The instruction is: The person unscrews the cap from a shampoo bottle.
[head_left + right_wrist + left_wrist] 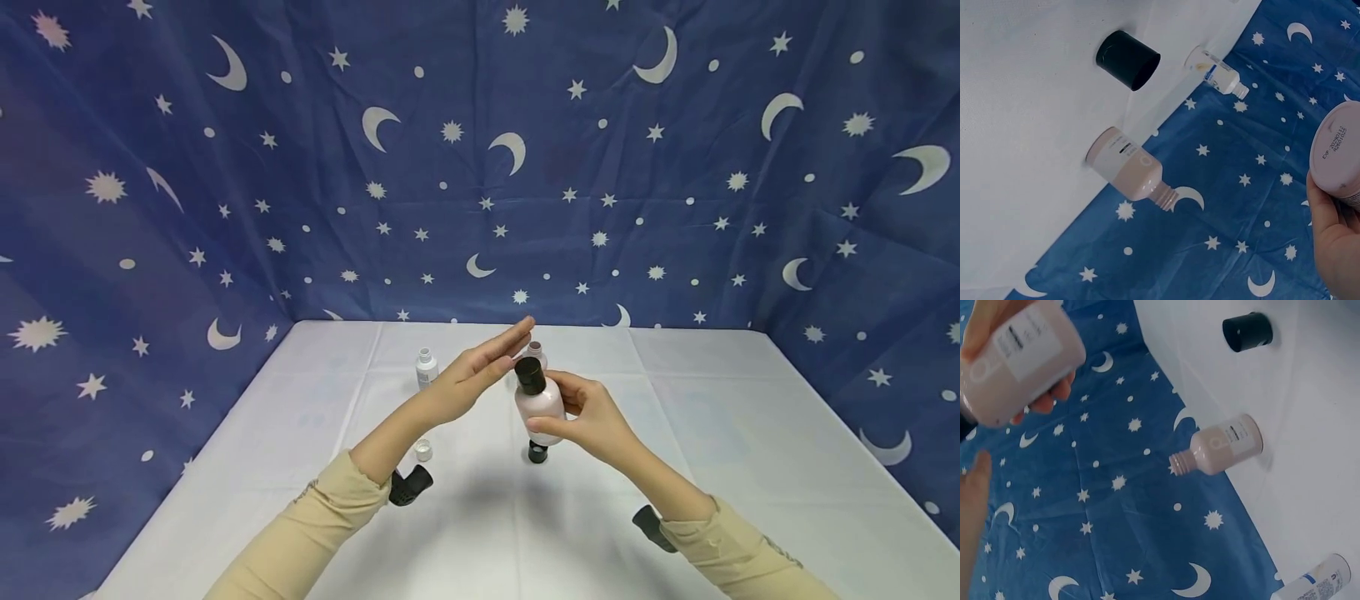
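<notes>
My right hand (588, 412) grips a pale pink bottle (542, 407) with a black cap (530, 375), held up above the table and tilted. In the right wrist view, printed date text shows on the bottom of this bottle (1335, 150). Beside the cap is my left hand (467, 382), its fingers straight and slanting up to the right, with nothing in its grasp. Behind the hands stands a second pink bottle (1229, 447), uncapped, its threaded neck bare. A loose black cap (1127, 60) sits on the table, partly below the held bottle in the head view.
A small white bottle (426, 367) without a cap stands at the back left of the white table (600, 533). Nearer lies a small white cap (423, 450). Blue cloth (480, 167) with moons and stars hangs behind and on both sides.
</notes>
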Action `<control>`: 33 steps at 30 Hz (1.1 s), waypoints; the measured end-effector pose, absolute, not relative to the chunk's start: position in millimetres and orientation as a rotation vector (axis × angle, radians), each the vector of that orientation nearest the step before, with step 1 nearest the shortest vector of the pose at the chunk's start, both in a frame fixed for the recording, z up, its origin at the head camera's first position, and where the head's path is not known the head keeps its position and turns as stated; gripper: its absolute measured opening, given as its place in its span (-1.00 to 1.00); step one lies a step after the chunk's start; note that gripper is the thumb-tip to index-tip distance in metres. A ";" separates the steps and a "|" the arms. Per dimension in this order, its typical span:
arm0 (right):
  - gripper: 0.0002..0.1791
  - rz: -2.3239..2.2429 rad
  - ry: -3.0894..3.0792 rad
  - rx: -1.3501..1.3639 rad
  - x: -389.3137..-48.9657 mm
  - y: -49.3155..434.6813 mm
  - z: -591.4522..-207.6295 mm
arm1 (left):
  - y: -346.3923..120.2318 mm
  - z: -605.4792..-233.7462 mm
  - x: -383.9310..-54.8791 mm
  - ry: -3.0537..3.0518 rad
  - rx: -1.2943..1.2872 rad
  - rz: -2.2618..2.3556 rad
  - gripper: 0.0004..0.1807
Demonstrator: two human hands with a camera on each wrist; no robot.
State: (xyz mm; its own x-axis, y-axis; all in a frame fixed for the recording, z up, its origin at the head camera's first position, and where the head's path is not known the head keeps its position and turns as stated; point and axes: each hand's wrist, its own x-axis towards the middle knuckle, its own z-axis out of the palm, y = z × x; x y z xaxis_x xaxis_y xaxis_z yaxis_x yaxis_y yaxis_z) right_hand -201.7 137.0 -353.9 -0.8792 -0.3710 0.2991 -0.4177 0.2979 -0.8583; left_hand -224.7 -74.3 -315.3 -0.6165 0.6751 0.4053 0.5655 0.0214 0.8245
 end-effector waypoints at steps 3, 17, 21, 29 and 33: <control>-0.39 1.690 -2.495 0.769 -202.2 137.2 -354.4 | -75.6 -313.9 -226.8 2.173 1.374 1.603 -0.50; -0.39 1.715 -2.489 0.750 -201.6 137.3 -352.9 | -68.4 -317.9 -230.8 2.120 1.351 1.745 -0.58; -0.39 1.724 -2.484 0.756 -201.9 136.8 -354.2 | -67.2 -320.1 -228.7 2.111 1.200 1.869 -0.51; -0.40 1.730 -2.475 0.747 -202.8 133.7 -355.4 | -59.7 -324.6 -222.0 2.245 0.887 2.065 -0.73; -0.41 1.750 -2.462 0.742 -202.4 132.4 -355.1 | -55.1 -324.3 -218.9 2.278 0.849 2.114 -0.79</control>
